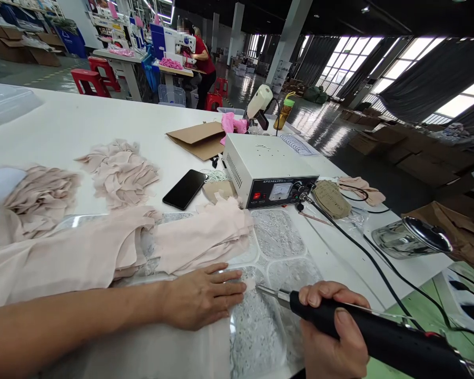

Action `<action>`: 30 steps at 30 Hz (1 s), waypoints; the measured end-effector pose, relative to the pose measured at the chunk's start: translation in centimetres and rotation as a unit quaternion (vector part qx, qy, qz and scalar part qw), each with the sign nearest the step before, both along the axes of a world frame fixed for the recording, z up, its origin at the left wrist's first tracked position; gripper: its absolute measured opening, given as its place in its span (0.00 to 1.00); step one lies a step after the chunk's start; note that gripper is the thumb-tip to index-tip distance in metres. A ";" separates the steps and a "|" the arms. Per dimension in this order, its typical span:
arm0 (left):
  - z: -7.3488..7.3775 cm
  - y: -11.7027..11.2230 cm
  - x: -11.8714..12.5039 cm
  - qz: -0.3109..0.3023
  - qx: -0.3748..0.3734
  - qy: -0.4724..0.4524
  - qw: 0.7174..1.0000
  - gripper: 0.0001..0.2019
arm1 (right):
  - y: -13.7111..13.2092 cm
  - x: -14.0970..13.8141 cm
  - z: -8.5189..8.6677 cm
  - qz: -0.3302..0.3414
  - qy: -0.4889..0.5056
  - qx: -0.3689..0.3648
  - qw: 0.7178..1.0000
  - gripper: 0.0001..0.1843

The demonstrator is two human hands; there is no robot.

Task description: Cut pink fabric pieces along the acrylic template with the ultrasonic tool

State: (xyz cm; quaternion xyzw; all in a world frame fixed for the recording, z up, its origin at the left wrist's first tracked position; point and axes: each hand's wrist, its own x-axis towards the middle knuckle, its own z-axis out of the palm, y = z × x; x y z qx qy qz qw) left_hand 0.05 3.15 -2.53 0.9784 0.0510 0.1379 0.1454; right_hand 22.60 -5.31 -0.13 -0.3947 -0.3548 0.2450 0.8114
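Note:
My left hand (205, 297) lies flat, fingers spread, on a pale beige cloth (158, 350) spread over a clear plastic mat (256, 321). Wrapped around the black handle of an ultrasonic cutter (398, 337), my right hand (335, 331) holds it nearly level. The thin metal tip points left, just beside my left fingertips; whether it touches the cloth or mat I cannot tell. Beyond my left hand lies a stack of beige cloth pieces (205, 234). Another layered stack (63, 252) reaches to the left edge.
A control box (272, 163) with a dial stands behind the mat, its black cable (359, 252) crossing the right side. Nearby are a phone (185, 189), cardboard (197, 139), crumpled cloth piles (122, 173) and a lidded metal canister (411, 237). A co-worker (205, 58) sews in the background.

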 end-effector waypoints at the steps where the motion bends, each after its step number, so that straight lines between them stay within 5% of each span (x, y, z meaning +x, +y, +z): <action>1: 0.0 0.0 0.0 0.000 0.000 -0.003 1.000 0.18 | 0.0 0.1 0.0 0.003 -0.003 -0.001 1.000 0.04; 20: -0.4 0.0 -0.1 0.006 -0.023 -0.013 1.000 0.18 | 0.9 -0.2 -0.1 0.011 -0.034 -0.001 0.999 0.02; 30: -0.6 -0.1 -0.1 -0.010 0.024 -0.071 0.997 0.16 | 0.8 -0.8 0.4 0.008 -0.014 0.004 1.000 0.04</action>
